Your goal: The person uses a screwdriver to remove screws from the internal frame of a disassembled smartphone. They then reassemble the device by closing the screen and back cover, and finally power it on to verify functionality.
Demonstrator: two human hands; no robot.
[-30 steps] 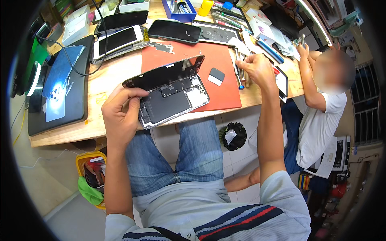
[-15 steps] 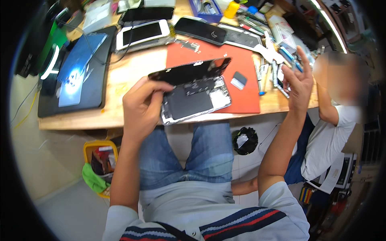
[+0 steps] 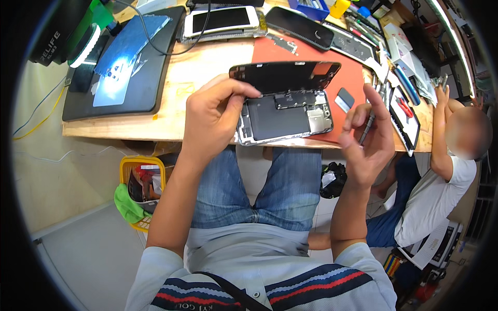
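An opened smartphone (image 3: 280, 120) lies at the table's front edge, its dark battery and circuit parts showing. Its black screen panel (image 3: 282, 78) is raised along the far side, leaning back above the body. My left hand (image 3: 212, 114) pinches the phone's left end, thumb and forefinger where panel and body meet. To the right of the phone, my right hand (image 3: 369, 155) is raised with a thin dark screwdriver (image 3: 368, 127) between its fingers; its tip is hard to make out. Beneath the phone is an orange-red mat (image 3: 342, 72), with a small grey-and-white card (image 3: 344, 99) on it.
Behind lie a white-framed phone (image 3: 222, 22), a black phone (image 3: 300, 28) and a blue parts box (image 3: 311, 9). A black laptop (image 3: 155, 78) lies left, under a lit lamp (image 3: 85, 46). Tools crowd the right, including red-handled pliers (image 3: 405, 108). A co-worker (image 3: 430, 192) sits at right.
My right hand has come down and left, nearer the phone, and the screwdriver now shows in it. The view has shifted. My left hand keeps its pinch on the phone.
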